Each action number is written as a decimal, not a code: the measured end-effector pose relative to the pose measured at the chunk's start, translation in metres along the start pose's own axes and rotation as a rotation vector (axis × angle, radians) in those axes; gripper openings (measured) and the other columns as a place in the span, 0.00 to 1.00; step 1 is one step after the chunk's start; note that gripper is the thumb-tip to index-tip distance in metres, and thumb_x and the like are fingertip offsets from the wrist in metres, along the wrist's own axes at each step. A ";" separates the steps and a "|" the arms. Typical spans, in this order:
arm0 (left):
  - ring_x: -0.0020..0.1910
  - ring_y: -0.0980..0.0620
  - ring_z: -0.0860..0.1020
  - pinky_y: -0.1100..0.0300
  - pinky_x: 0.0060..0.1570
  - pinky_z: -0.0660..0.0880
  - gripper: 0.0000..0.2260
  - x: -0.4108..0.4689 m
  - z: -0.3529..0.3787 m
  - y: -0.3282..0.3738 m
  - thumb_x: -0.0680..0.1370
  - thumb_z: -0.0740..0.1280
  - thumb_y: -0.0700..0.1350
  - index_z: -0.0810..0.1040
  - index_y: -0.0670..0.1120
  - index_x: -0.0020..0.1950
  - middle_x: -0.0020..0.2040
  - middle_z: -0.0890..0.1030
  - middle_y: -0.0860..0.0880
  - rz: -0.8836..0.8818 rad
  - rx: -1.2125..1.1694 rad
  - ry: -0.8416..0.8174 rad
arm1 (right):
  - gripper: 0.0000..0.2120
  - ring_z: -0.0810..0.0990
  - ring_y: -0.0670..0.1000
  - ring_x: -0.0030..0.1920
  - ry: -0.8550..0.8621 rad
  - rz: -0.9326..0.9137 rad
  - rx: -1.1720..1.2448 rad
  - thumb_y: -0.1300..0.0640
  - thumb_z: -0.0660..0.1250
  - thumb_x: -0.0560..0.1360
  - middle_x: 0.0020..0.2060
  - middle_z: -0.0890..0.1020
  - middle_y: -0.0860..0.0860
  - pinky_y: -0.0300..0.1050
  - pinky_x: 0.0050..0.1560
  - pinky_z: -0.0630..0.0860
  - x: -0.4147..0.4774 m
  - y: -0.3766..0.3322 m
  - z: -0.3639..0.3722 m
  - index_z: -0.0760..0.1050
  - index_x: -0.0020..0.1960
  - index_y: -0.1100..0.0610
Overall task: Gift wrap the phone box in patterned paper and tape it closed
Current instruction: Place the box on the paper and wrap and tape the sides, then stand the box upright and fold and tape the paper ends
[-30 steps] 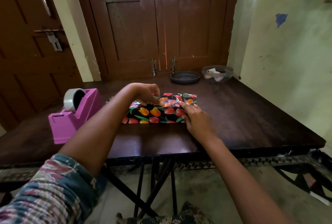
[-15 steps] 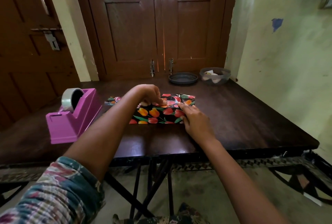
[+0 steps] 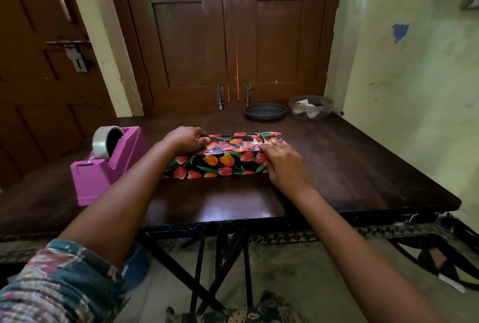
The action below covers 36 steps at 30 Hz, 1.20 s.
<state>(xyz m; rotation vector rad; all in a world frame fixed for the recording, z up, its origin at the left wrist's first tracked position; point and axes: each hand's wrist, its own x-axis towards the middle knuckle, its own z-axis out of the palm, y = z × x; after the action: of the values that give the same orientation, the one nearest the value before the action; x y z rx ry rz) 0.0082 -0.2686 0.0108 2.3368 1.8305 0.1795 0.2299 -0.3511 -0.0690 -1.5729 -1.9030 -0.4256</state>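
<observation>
The phone box point(image 3: 225, 156), covered in black paper with red and orange tulips, lies flat in the middle of the dark wooden table point(image 3: 350, 167). A shiny strip of clear tape point(image 3: 230, 147) runs along the paper seam on its top. My left hand point(image 3: 185, 140) rests on the box's left end, fingers curled onto the top. My right hand point(image 3: 282, 163) presses on the right end, fingertips at the tape's right tip. Each hand hides the box end beneath it.
A pink tape dispenser point(image 3: 103, 167) with a clear tape roll stands at the left of the table. A dark round lid point(image 3: 265, 111) and a clear plastic bowl point(image 3: 311, 107) sit at the back right by the wooden doors. A pale green wall runs along the right.
Both hands have spread apart along the top of the box, the left toward the left end, the right staying at the right end. The taped seam between them now shows.
</observation>
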 end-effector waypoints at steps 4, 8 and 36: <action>0.54 0.48 0.76 0.57 0.47 0.74 0.21 -0.010 -0.013 0.005 0.77 0.62 0.59 0.75 0.48 0.63 0.58 0.78 0.47 -0.090 0.233 0.034 | 0.21 0.58 0.57 0.73 -0.139 0.071 -0.110 0.62 0.62 0.75 0.73 0.61 0.58 0.51 0.72 0.53 0.022 -0.001 -0.007 0.71 0.67 0.55; 0.40 0.51 0.79 0.60 0.38 0.75 0.20 -0.017 -0.021 0.002 0.75 0.66 0.58 0.79 0.43 0.55 0.42 0.80 0.49 -0.140 0.097 -0.113 | 0.24 0.53 0.57 0.74 -0.188 0.301 0.020 0.57 0.59 0.77 0.75 0.53 0.59 0.50 0.71 0.55 0.031 -0.014 -0.008 0.62 0.72 0.57; 0.64 0.51 0.72 0.54 0.61 0.73 0.22 -0.046 -0.013 -0.011 0.77 0.64 0.39 0.68 0.50 0.70 0.65 0.73 0.50 0.321 -1.203 0.272 | 0.34 0.71 0.37 0.49 -0.083 0.264 1.265 0.60 0.67 0.74 0.56 0.68 0.42 0.28 0.40 0.71 0.091 -0.071 -0.044 0.51 0.70 0.45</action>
<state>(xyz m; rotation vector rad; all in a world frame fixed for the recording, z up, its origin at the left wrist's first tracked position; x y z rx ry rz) -0.0161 -0.3096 0.0219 1.6707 0.8830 1.2647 0.1645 -0.3257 0.0330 -0.8982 -1.4167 0.8317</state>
